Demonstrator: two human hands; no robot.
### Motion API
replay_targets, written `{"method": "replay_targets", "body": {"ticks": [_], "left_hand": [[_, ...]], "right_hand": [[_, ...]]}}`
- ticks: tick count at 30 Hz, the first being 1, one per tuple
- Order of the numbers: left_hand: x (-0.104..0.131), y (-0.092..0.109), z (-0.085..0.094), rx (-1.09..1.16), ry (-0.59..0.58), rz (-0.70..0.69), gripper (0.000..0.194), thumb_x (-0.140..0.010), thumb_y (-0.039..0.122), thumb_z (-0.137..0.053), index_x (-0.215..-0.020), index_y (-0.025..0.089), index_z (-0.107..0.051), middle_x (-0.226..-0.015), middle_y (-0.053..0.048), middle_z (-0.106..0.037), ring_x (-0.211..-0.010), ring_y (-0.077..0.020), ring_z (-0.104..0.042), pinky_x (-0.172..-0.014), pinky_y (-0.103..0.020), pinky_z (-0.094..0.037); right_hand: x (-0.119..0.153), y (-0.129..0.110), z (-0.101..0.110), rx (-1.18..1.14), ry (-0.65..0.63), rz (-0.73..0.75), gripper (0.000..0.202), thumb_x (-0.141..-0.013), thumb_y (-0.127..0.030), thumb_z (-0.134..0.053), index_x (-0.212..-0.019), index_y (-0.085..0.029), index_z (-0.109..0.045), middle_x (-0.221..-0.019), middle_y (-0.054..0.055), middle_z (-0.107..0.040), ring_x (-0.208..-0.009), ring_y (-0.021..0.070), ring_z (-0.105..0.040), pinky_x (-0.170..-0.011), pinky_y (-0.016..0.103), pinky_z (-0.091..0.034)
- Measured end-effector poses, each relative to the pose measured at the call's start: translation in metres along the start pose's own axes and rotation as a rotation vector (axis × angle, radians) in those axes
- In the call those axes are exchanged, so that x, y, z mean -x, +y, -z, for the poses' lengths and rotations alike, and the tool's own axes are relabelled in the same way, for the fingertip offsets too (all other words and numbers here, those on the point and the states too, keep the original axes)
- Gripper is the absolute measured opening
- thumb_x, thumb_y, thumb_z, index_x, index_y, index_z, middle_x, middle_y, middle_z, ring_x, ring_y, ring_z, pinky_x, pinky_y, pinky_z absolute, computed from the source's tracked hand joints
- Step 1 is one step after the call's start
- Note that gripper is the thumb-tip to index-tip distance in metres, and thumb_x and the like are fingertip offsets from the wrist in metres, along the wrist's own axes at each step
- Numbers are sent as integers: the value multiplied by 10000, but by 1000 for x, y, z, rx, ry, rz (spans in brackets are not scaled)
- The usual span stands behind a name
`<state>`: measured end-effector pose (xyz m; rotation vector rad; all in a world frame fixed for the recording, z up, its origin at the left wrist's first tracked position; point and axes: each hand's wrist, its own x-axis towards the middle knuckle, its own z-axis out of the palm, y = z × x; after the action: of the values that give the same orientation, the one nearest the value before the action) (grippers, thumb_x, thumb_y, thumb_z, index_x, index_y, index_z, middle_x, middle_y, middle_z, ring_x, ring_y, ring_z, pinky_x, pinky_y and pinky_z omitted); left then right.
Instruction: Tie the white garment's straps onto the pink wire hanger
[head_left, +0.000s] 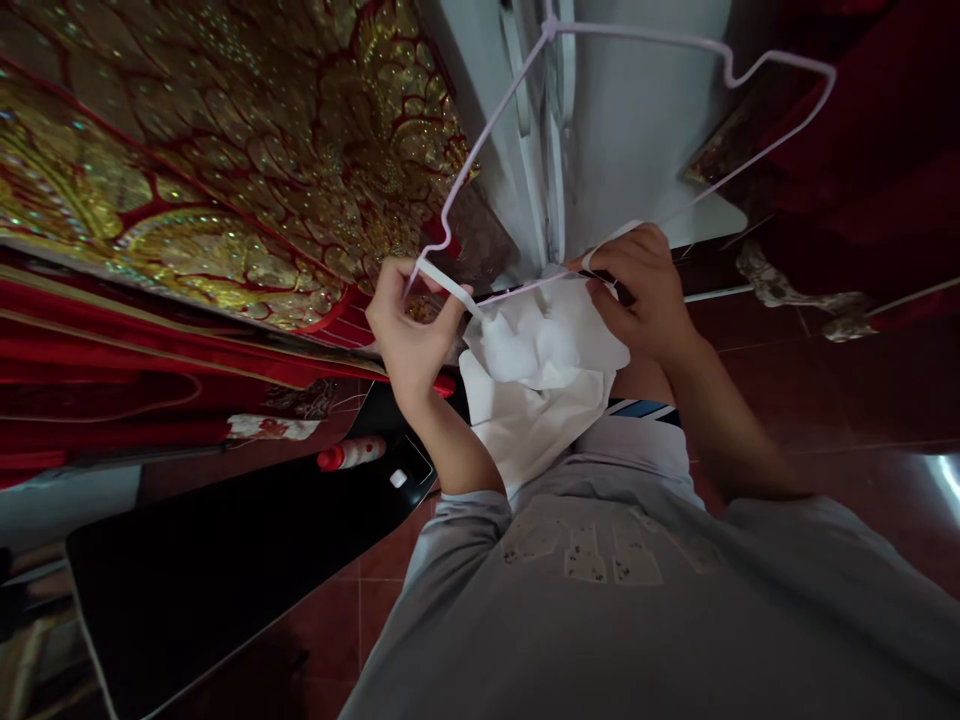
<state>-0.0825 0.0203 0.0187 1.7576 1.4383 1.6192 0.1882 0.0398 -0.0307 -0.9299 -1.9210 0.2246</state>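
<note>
Our left hand and right hand have fingers clamped on narrow white cloth straps at a thin pale-pink hanger.

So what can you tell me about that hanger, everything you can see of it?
The hanger is a thin, pale pinkish-lilac frame, perhaps coated wire or plastic. Two arms spread from a knob near the picture's top edge, each dipping into a notch; any hook is out of view. It sits tilted, its right end higher in the picture. The left hand is at its left corner, where a white strap seems looped over it. Its lower bar passes close to the right hand.
</note>
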Motion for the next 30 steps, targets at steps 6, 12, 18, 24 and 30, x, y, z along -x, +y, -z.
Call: {"method": "replay_targets", "body": {"ticks": [6,12,18,24,30], "left_hand": [[-8,12,3,13,-9,35,303,-722,349,-898,-845,226,-650,-839,-3,-614,-898,-210,-609,-878,-357,-519],[-10,16,2,-6,-17,-60,185,-869,356,-789,-891,194,-702,-823,-4,-631,-810,-158,-564,-795,-317,-451],[-12,13,-4,-43,101,-71,282,-966,425,-653,-803,198,-688,-713,8,-563,-710,-148,-527,-684,-315,-404],[-14,18,-5,-61,0,-181,205,-970,414,-647,-1079,270,-743,-1068,-56,-710,-1027,-233,-650,-907,-411,-514],[-9,3,-17,127,83,-103,224,-915,419,-735,-1041,234,-731,-991,-49,-693,-901,-188,-643,-820,-374,-511]], "right_hand": [[1,-3,-4,-18,-1,4,274,-967,-288,-498,-1176,-336,-669,-1040,42,-716,-1030,263,-641,-1049,553,-472],[0,-3,-5,-3,-20,-9,266,-959,-278,-502,-1165,-323,-664,-1054,43,-721,-1023,265,-643,-1034,557,-472],[0,-5,-5,30,-51,-43,258,-958,-317,-500,-1156,-317,-665,-1041,61,-725,-1040,278,-647,-1029,570,-479],[1,-3,-7,50,-62,-68,262,-953,-338,-508,-1160,-309,-666,-1061,69,-730,-1060,288,-641,-1050,586,-470],[3,3,-5,24,-27,-81,237,-950,-332,-524,-1132,-331,-675,-1047,55,-727,-1069,291,-635,-1069,580,-439]]}}
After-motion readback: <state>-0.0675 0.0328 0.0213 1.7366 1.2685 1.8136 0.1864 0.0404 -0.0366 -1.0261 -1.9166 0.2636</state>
